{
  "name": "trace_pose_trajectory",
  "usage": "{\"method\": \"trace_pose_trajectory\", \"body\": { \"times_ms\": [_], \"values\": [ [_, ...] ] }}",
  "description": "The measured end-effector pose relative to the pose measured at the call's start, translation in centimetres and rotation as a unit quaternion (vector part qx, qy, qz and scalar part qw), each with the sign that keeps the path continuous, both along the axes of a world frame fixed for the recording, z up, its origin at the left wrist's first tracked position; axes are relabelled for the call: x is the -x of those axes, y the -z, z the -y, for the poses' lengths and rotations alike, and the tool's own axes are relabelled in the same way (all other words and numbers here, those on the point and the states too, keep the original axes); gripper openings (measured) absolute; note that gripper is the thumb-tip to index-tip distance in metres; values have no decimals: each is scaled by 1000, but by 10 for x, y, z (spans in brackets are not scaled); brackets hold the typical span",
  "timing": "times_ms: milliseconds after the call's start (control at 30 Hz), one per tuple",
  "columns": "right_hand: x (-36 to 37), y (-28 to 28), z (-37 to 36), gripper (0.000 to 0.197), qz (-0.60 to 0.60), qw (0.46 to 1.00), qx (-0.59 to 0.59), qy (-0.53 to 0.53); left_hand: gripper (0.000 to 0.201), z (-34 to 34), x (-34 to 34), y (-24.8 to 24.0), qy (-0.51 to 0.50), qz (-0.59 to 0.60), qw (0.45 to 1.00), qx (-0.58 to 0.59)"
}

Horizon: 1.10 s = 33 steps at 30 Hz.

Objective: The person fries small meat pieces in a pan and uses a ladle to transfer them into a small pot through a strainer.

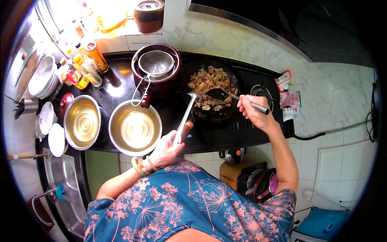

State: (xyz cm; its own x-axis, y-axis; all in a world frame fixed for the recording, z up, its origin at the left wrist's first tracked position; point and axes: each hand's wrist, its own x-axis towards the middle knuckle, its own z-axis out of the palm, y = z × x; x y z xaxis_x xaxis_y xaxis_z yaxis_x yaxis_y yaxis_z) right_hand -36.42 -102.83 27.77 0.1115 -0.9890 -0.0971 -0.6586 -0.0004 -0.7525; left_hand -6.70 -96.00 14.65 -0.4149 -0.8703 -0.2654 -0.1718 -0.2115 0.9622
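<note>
Far left: steel sink (66, 171), metal utensil holder (31, 105), stacked white baskets (42, 78), white dishes (57, 140). Next, a metal bowl (82, 123), golden inside, on the black desk (225, 136). Seasoning bottles (90, 73) and an orange can (96, 57) sit behind it.

Second metal bowl (135, 127) just right of the first, near the desk's front edge. Behind that, a dark red pot (176, 74) with a wire-mesh sieve (156, 63) across its mouth, sieve handle hanging toward the second bowl.

Left hand (166, 149): closed around the handle of a metal ladle (185, 117), ladle head over the wok's left side. Brown wooden handle (187, 127) right by the fingers; can't tell if they grip that too.

Black wok (237, 78) right of the pot, holding browned, chopped food (209, 78) piled mostly toward the back. Spatula (217, 94) has its dark blade in the food, shaft sloping out to the right.

Right hand (254, 112): gripping the spatula handle, above the wok's right rim. Gas burner (263, 92) beyond it, then small packets (290, 99) against the marbled wall (332, 94).
</note>
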Motion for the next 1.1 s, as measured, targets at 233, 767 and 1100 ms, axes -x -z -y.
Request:
{"method": "trace_pose_trajectory", "body": {
  "times_ms": [233,767,1100],
  "values": [
    [-18,-17,-11,36,-7,998,-29,-57,17,1,-1,1,-4,10,1000,22],
    [31,-47,32,51,-10,980,-31,196,17,2,-3,5,5,-3,1000,15],
    [33,-26,78,67,-135,974,-69,169,19,4,-3,-3,15,5,1000,-3]
  ]
}}
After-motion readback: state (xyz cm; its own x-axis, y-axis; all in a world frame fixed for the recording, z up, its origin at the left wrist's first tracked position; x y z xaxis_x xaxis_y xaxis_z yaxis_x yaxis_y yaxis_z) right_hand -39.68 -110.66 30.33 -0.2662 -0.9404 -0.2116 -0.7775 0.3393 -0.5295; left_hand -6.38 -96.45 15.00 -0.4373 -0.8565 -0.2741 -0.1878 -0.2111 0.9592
